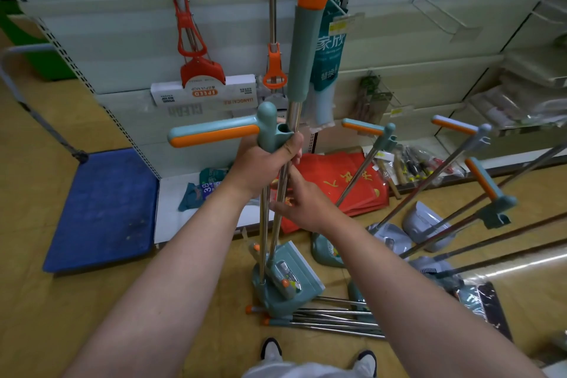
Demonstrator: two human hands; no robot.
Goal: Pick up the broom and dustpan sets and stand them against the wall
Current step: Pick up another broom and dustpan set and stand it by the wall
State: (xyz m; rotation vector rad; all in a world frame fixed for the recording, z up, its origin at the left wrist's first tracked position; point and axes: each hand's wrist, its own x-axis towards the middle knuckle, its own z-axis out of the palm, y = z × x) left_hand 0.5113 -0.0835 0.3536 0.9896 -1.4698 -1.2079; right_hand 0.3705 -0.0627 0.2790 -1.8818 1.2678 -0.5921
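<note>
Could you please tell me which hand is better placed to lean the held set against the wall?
Left, probably: the left hand grips both poles high up beside the T-handle, so it can steer the top; the right hand holds them lower down.

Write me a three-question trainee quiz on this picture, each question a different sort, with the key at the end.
1. Multiple choice: the left hand and right hand both hold the upright broom and dustpan set. Which grips higher, just under the T-handle? A) left B) right C) both level
2. True or false: steel poles lie flat on the floor.
3. Fill in: the mat at the picture's left is ___ in colour.

Key: 1 A; 2 true; 3 blue.
</note>
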